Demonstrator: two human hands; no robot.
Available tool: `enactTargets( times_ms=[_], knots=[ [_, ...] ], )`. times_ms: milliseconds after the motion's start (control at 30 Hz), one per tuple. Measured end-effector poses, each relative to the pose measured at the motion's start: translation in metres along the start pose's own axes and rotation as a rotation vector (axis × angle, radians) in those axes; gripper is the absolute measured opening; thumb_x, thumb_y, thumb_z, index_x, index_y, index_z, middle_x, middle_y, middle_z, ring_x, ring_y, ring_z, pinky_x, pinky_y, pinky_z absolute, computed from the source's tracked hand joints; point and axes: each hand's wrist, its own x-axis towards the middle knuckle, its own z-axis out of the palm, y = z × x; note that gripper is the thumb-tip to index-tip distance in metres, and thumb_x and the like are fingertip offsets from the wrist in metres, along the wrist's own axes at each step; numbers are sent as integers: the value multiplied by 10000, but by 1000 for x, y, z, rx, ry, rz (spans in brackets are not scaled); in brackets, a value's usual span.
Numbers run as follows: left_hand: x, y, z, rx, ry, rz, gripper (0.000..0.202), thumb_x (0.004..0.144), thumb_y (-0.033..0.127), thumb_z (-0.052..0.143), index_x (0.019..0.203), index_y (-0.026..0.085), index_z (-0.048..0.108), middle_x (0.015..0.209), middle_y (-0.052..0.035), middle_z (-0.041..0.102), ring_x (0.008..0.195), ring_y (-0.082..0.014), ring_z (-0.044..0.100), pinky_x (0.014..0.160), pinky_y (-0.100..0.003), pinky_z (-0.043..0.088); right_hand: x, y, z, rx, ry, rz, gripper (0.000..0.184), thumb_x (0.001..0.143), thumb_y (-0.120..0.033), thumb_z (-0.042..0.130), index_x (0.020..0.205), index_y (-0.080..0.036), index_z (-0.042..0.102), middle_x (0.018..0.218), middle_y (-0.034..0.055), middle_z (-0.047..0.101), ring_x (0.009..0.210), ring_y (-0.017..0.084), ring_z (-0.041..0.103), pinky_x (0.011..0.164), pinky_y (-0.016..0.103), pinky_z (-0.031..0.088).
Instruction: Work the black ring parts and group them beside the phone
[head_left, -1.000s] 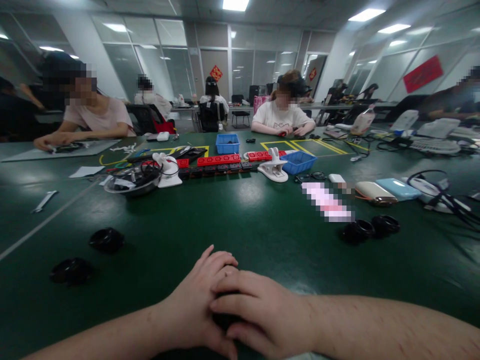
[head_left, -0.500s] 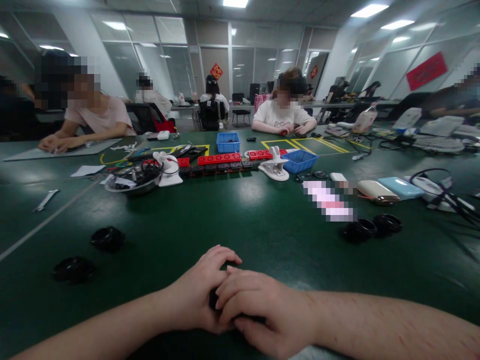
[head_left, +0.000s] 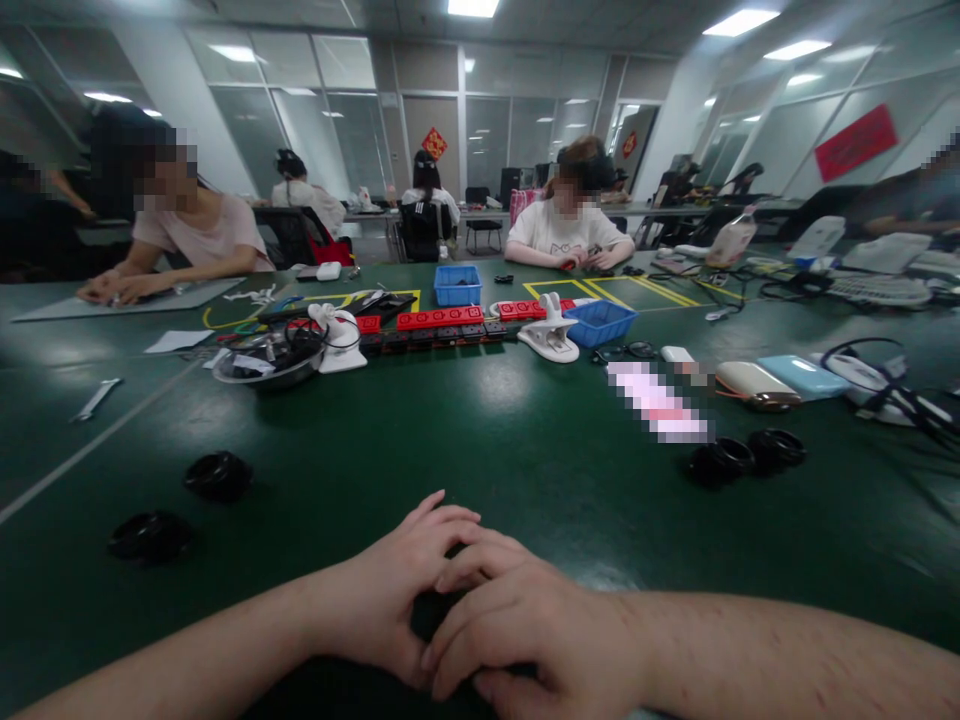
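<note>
Two hands: left hand [head_left: 375, 610] and right hand [head_left: 529, 640] cupped together, fingers overlapping, resting on green table [head_left: 525, 470].
Between palms: dark thing [head_left: 429, 618], mostly hidden; whether it is gripped, cannot tell.
Ahead, left of hands: black ring [head_left: 217, 475].
Ahead, right of hands: black ring pair [head_left: 724, 460].

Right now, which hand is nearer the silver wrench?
Left. The wrench lies far off to the left and ahead; the left hand is on that side, the right hand clasped beyond it.
</note>
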Motion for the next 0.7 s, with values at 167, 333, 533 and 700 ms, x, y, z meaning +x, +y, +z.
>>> enactTargets(
  times_ms=[167, 333, 533, 700],
  knots=[
    [-1, -1, 16, 71, 124, -63, 812, 557, 552, 703, 1246, 226, 424, 1208, -90, 490, 1167, -332, 395, 1030, -603, 83, -1, 2, 2, -76, 90, 38, 199, 776, -141, 434, 918, -158, 572, 967, 11, 653, 991, 117, 511, 972, 311, 318],
    [2, 8, 27, 126, 315, -231, 567, 562, 494, 701, 1023, 201, 547, 990, -56, 532, 981, -277, 505, 1017, -602, 136, -2, -1, 1, -120, 190, 192, 327, 815, -204, 470, 1130, -122, 505, 1126, 104, 544, 1025, 186, 467, 861, 336, 393],
    [5, 5, 22, 49, 308, -226, 414, 521, 307, 720, 895, 203, 574, 1015, -37, 498, 995, -255, 480, 1029, -544, 170, -2, 1, -2, -134, 211, 211, 267, 795, -200, 506, 1048, -127, 555, 1040, 90, 567, 964, 186, 474, 830, 335, 417],
    [5, 1, 16, -11, 249, -137, 368, 527, 247, 712, 878, 219, 605, 1091, -40, 463, 1067, -273, 424, 1027, -511, 202, 2, 3, -7, -65, 222, 81, 221, 741, -132, 446, 885, -103, 611, 955, 99, 592, 955, 158, 520, 907, 324, 400]
  ],
)
